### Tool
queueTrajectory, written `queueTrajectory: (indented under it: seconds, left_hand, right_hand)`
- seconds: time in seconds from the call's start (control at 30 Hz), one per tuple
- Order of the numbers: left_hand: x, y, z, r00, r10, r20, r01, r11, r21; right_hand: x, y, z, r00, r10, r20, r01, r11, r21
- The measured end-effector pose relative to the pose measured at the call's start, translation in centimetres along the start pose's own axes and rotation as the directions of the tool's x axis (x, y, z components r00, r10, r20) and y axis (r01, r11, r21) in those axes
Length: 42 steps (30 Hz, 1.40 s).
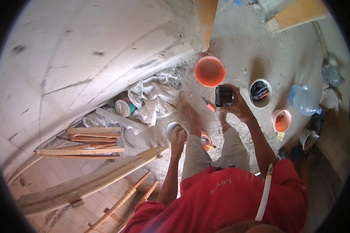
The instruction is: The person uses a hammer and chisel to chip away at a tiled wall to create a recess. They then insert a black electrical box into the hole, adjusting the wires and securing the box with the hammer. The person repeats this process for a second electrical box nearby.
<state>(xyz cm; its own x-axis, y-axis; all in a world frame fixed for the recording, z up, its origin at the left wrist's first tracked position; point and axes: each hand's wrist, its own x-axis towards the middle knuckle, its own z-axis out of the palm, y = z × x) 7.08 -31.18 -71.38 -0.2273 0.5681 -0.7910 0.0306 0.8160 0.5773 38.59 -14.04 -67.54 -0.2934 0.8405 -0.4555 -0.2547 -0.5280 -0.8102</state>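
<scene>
My right hand point(239, 105) is raised in front of me, closed round a black, box-shaped plastic piece point(224, 96) with ridged sides. Lower and to the left, the fingers of my left hand point(178, 136) are curled at the rim of a pale bucket point(169, 130); what is inside it is hard to see. Between my feet and the black piece lies a small tool with an orange-red handle point(210, 107). An orange bucket point(210, 71) stands on the floor beyond my hands. Another orange container point(206, 140) shows partly between my legs.
To the right are a white bucket of tools point(260, 105), a pinkish bucket point(281, 120) and a large clear bottle point(304, 100). Crumpled white sacks point(153, 93) and a tin point(124, 108) lie along the left wall. Wooden planks point(93, 139) and a long beam point(101, 180) occupy the lower left.
</scene>
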Motion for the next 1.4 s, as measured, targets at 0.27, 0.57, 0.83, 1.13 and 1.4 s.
queueTrajectory:
  seconds: [0.27, 0.57, 0.83, 1.13, 1.4]
  left_hand:
    - [-9.3, 23.1, -10.4, 0.754, 0.441, -0.487, -0.644, 0.644, -0.414]
    - [-23.0, 41.8, -17.9, 0.299, 0.846, -0.442, -0.946, 0.200, -0.256]
    - [-27.2, 49.6, -19.1, 0.110, 0.904, -0.413, -0.984, 0.040, -0.175]
    - [-27.2, 50.5, -14.0, 0.258, 0.966, 0.015, -0.911, 0.249, -0.328]
    - [-27.7, 50.9, -11.2, 0.213, 0.893, 0.397, -0.850, 0.370, -0.375]
  right_hand:
    - [-4.0, -21.7, 14.6, 0.900, -0.406, 0.158, 0.320, 0.862, 0.393]
    - [-8.7, -32.5, 27.3, 0.786, -0.497, 0.368, 0.195, 0.763, 0.616]
    - [-10.9, -35.0, 31.5, 0.822, -0.524, 0.221, 0.417, 0.820, 0.391]
    - [-10.6, -36.3, 31.7, 0.761, -0.624, 0.176, 0.613, 0.781, 0.118]
    - [-9.4, -36.0, 30.5, 0.307, -0.899, 0.313, 0.817, 0.080, -0.572]
